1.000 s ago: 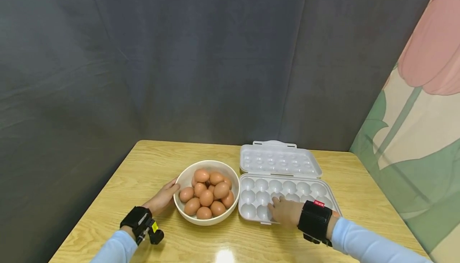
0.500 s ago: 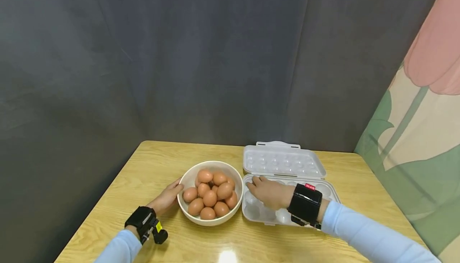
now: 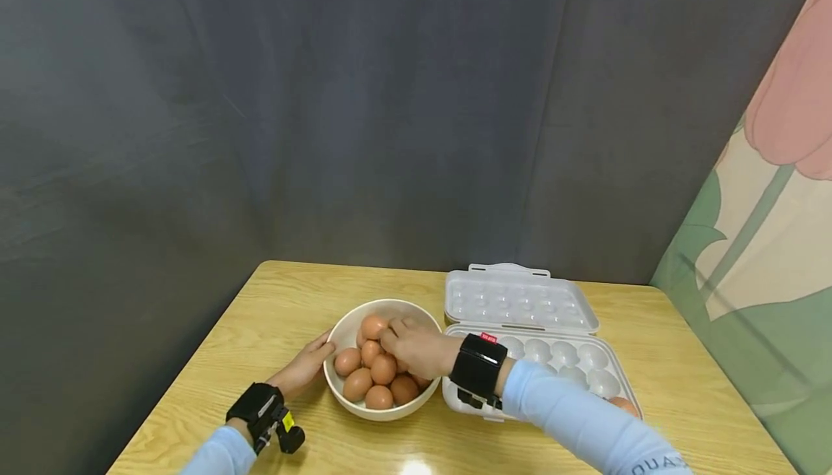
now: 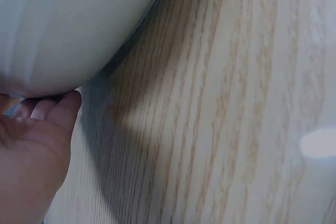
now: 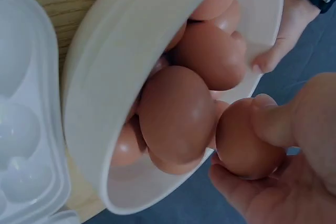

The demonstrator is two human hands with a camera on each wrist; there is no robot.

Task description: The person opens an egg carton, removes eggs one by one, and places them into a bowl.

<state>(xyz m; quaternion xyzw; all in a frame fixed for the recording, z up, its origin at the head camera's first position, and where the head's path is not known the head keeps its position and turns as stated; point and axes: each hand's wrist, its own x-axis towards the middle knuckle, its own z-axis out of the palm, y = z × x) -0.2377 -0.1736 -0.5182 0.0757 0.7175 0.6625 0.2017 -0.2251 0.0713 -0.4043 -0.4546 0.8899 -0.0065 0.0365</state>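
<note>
My right hand (image 3: 416,349) reaches into a cream bowl (image 3: 346,404) heaped with brown eggs (image 3: 383,369). In the right wrist view its thumb and fingers pinch one egg (image 5: 245,139) near the far rim, beside the other eggs. My left hand (image 3: 302,368) grips the bowl's left side, thumb at the rim; in the left wrist view its fingers (image 4: 63,109) curl under the wall. A white plastic egg carton (image 3: 592,356) lies open to the right of the bowl. One egg (image 3: 624,406) sits at its front right corner, partly behind my right sleeve, which hides several cups.
The carton's lid (image 3: 520,298) is folded back toward the rear of the wooden table (image 3: 305,287). A dark curtain (image 3: 403,136) hangs behind the table, and a tulip-patterned cloth (image 3: 747,258) stands at the right.
My right hand has moved left from over the carton into the bowl and taken hold of an egg. The left hand keeps its grip on the bowl. The head view has shifted slightly.
</note>
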